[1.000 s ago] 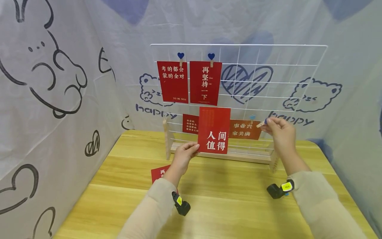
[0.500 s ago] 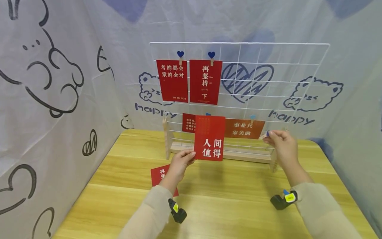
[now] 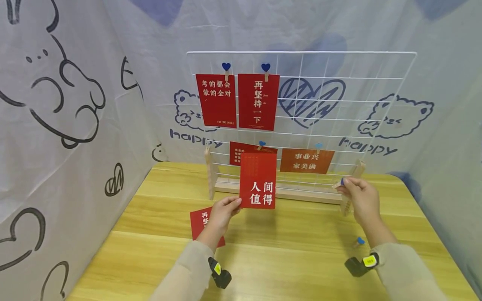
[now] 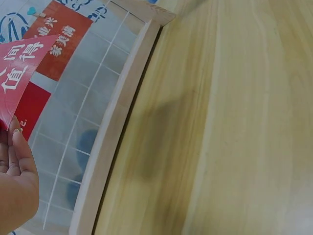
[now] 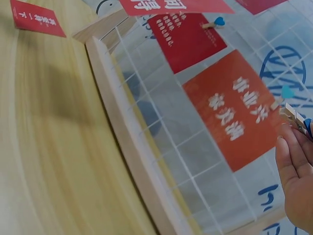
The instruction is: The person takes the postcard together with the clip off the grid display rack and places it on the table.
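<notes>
Lowered and drawn leftward over the last second, your card (image 3: 257, 175) now uncovers the lower middle peg (image 3: 262, 144); your right hand (image 3: 361, 197) has dropped too, away from the orange card (image 3: 307, 161). Your card stands upright in front of the rack (image 3: 308, 195), its top edge overlapping the dark red card (image 3: 235, 153) behind. A wide gap separates its right edge from your right hand. Above, the mesh runs on from the second hung card (image 3: 258, 102) to the rack's right side. The rack stands toward the far edge of the table (image 3: 286, 267), with a broad stretch of wood between it and you.

You have six cards in view: four hung, in two rows of two, one in your left hand (image 3: 222, 213), and one loose card (image 3: 199, 223) on the table, partly hidden by that arm. Six pegs show: four on the rack, one in your right hand, one loose peg (image 3: 360, 241) near your right wrist.

Your left thumb and fingers pinch your card at its lower left. Your right thumb and forefinger close on a wooden peg (image 3: 336, 185) with a blue heart. Your card is bright red, four large white characters at its lower right, fainter marks upper left.
</notes>
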`<state>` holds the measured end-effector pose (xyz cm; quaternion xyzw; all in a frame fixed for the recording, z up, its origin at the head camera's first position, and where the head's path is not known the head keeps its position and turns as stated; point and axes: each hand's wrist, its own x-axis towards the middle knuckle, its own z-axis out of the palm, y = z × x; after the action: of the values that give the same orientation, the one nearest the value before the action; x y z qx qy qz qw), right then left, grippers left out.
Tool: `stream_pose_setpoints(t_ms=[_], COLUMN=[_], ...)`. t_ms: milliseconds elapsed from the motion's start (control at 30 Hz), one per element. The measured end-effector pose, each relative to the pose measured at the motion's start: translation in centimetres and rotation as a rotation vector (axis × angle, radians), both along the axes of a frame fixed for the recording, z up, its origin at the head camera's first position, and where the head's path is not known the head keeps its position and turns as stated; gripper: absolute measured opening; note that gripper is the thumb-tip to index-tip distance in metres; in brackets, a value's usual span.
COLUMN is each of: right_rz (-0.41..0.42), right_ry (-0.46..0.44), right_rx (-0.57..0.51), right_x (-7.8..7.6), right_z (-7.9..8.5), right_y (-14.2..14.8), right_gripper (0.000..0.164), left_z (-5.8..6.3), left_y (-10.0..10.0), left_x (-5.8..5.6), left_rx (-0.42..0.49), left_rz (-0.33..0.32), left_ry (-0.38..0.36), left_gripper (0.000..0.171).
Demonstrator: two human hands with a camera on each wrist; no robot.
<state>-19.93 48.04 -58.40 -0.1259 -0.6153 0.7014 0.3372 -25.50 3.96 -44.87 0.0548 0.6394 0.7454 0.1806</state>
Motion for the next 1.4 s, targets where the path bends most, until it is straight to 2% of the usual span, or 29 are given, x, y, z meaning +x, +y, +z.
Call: stream_pose_setpoints(t_ms=[167, 367, 533, 767, 900, 1167, 1400], right_rz=[-0.024, -0.024, -0.05, 0.003, -0.024, -0.045, -0.049], right_ry=[-0.011, -0.004, -0.089, -0.159, -0.195, -0.183, -0.274], right_rx=[-0.019, -0.043, -0.047, -0.086, -0.058, -0.086, -0.119], right_x=[1.6, 3.7, 5.7, 8.2, 9.0, 10.0, 11.0], right_z=[-0.2, -0.3, 0.8, 1.8, 1.2, 0.0, 0.2], right_y=[-0.5, -0.8, -2.0, -3.6, -4.0, -4.3, -4.9], right_gripper=[0.036, 0.036, 0.037, 0.038, 0.036, 0.031, 0.029], left_z=[-0.6, -1.0, -1.5, -2.4, -3.0, -4.0, -4.7], left_y=[-0.4, -0.9, -1.0, -1.7, -2.1, -2.8, -3.1], left_x=[0.1, 0.4, 0.7, 1.1, 1.3, 1.8, 2.0], left_rx=[-0.004, -0.051, -0.079, -0.09, -0.124, -0.129, -0.156], left_rz=[0.005, 0.002, -0.005, -0.01, -0.01, -0.021, -0.024], left_ry=[-0.012, -0.027, -0.048, -0.047, -0.055, -0.033, -0.062], left_gripper=[0.02, 0.023, 0.023, 0.026, 0.029, 0.027, 0.03])
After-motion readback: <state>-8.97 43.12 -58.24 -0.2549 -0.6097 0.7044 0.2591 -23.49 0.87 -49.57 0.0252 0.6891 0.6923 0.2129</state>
